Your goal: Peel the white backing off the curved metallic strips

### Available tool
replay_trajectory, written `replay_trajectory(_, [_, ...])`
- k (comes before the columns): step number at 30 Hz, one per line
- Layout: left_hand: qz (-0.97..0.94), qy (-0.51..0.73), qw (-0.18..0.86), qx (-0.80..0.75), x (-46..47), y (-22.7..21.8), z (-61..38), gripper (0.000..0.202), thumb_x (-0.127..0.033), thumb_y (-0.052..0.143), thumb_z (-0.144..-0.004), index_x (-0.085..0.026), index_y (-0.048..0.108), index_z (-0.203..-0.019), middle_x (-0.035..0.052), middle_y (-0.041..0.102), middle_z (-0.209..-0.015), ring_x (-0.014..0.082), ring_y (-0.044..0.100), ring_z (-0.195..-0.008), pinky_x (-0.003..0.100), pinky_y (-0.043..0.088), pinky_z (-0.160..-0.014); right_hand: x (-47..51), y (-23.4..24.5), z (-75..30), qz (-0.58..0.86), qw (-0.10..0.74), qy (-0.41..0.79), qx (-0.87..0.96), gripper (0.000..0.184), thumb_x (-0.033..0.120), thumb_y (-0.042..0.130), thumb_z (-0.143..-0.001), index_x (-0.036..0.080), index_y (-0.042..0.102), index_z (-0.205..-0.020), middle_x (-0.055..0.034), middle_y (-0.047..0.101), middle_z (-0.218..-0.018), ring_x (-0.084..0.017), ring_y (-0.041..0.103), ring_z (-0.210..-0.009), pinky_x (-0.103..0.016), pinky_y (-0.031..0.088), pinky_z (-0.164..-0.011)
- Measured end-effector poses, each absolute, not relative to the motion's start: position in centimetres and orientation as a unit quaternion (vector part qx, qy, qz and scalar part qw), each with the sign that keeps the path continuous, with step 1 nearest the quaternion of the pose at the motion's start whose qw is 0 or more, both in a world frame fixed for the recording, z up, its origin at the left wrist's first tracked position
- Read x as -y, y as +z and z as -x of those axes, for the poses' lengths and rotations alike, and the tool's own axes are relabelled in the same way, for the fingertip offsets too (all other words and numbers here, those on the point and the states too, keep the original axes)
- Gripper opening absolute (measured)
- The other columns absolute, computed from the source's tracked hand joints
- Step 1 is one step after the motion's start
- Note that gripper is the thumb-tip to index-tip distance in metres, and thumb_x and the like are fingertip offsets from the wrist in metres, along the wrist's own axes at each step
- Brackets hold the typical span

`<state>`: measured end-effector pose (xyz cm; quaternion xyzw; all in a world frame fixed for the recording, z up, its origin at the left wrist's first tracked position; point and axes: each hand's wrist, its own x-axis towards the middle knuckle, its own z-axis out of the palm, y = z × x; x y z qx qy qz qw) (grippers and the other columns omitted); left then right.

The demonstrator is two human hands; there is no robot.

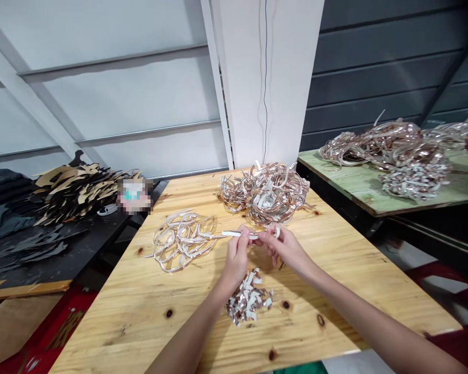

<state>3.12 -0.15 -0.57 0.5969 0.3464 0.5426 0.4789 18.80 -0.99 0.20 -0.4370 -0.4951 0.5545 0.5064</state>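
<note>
Over a light wooden table [335, 259], my left hand [236, 257] and my right hand [283, 246] both pinch one thin white strip [230, 234]. The strip stretches level from the hands toward the left. A pile of white strips [181, 239] lies left of the hands. Behind them sits a bigger heap of shiny rose-gold strips [265, 192]. A small heap of short shiny cut pieces [247, 301] lies below my hands, near the table's front.
A green table [359, 189] at the right carries more heaps of shiny strips [398, 150]. A dark bench [42, 259] at the left holds black and tan cut shapes [78, 189]. A white pillar [265, 78] rises behind the table.
</note>
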Motion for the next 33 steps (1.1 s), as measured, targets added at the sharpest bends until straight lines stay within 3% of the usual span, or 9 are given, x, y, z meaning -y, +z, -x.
replay_trajectory(5, [-0.615,0.548,0.452,-0.343,0.3,-0.3,-3.0,0.041,-0.052,0.039,-0.103,-0.021,0.055,-0.081,0.0032,0.055,-0.080,0.0186,0.054,-0.078,0.032,0.046,-0.080,1.6,-0.3,-18.6,0.459,0.456,0.407,0.644,0.031,0.045,0.050,-0.100,0.020,0.061,-0.083,0.0020,0.058,-0.065,-0.015,0.057,-0.049,-0.027,0.043,-0.047])
replay_trajectory(11, [-0.633,0.521,0.455,-0.349,0.4,-0.4,-2.9,0.041,-0.048,0.037,-0.104,-0.021,0.050,-0.076,0.0022,0.053,-0.077,0.0183,0.052,-0.078,0.032,0.044,-0.081,1.7,0.2,-19.1,0.475,0.465,0.306,0.682,0.032,0.045,0.054,-0.100,0.020,0.062,-0.081,-0.0004,0.063,-0.070,-0.015,0.052,-0.059,-0.028,0.038,-0.057])
replay_trajectory(15, [-0.645,0.519,0.454,-0.329,0.5,-0.1,-2.9,0.043,-0.047,0.034,-0.105,-0.022,0.047,-0.073,0.0016,0.052,-0.075,0.0177,0.052,-0.076,0.032,0.042,-0.079,1.8,0.4,-19.0,0.440,0.477,0.336,0.683,0.032,0.040,0.046,-0.104,0.021,0.058,-0.081,-0.0004,0.064,-0.073,-0.015,0.056,-0.062,-0.027,0.040,-0.060])
replay_trajectory(25, [-0.730,0.431,0.370,-0.380,0.5,0.7,-2.5,0.039,-0.051,0.056,-0.096,-0.020,0.045,-0.075,-0.0041,0.042,-0.068,0.0126,0.039,-0.065,0.026,0.031,-0.062,2.0,0.2,-18.8,0.415,0.471,0.347,0.697,0.027,0.034,0.051,-0.099,0.021,0.052,-0.075,0.0025,0.055,-0.061,-0.014,0.049,-0.054,-0.026,0.037,-0.054])
replay_trajectory(29, [-0.724,0.416,0.393,-0.385,0.6,0.6,-2.6,0.038,-0.046,0.045,-0.102,-0.020,0.043,-0.074,-0.0033,0.043,-0.070,0.0136,0.041,-0.067,0.027,0.034,-0.065,1.9,-0.2,-18.6,0.387,0.472,0.414,0.675,0.034,0.041,0.049,-0.102,0.021,0.051,-0.073,0.0026,0.056,-0.061,-0.014,0.053,-0.052,-0.027,0.040,-0.052])
replay_trajectory(33, [-0.711,0.410,0.423,-0.385,0.6,0.6,-2.7,0.039,-0.047,0.040,-0.104,-0.020,0.048,-0.077,-0.0015,0.048,-0.074,0.0154,0.046,-0.072,0.027,0.038,-0.070,1.7,-0.3,-18.5,0.360,0.497,0.494,0.616,0.030,0.041,0.051,-0.099,0.022,0.052,-0.076,0.0032,0.057,-0.064,-0.013,0.055,-0.050,-0.026,0.043,-0.049])
